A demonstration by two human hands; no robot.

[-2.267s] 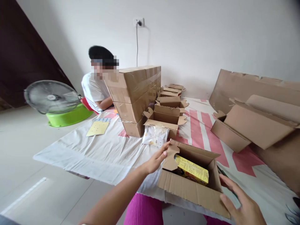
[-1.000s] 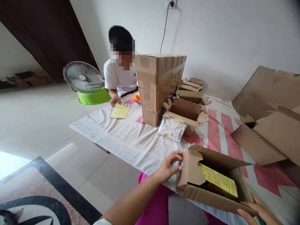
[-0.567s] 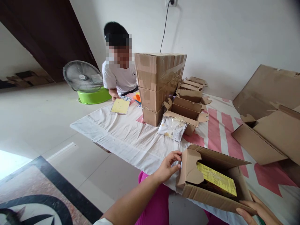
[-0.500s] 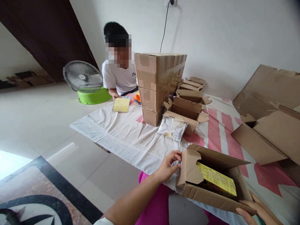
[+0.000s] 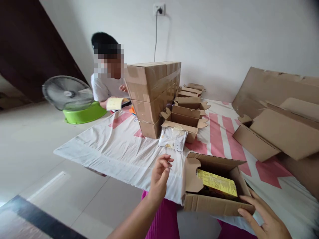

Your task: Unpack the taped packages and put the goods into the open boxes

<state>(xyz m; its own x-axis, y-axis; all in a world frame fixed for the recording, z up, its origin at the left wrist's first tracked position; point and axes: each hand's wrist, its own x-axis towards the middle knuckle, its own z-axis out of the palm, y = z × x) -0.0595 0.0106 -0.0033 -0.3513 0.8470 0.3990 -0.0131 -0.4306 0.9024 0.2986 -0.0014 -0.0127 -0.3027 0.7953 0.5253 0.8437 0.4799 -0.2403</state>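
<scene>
An open cardboard box [image 5: 209,202] sits on the cloth in front of me, with a yellow printed packet [image 5: 216,182] inside. My left hand [image 5: 159,176] hovers just left of the box's side flap, fingers loosely curled and apart, holding nothing. My right hand [image 5: 264,220] rests against the box's near right corner with its fingers stretched out.
A white and pink cloth [image 5: 119,149] covers the floor. Taped cartons [image 5: 152,96] are stacked at the back, with several open small boxes [image 5: 183,121] and a white packet [image 5: 172,138] beside them. Flattened cardboard [image 5: 279,129] lies right. A seated person [image 5: 106,86] holds a yellow sheet near a fan [image 5: 67,93].
My left hand has come off the box's side flap and moved left. The other person has lifted the yellow sheet off the cloth. The view has shifted right.
</scene>
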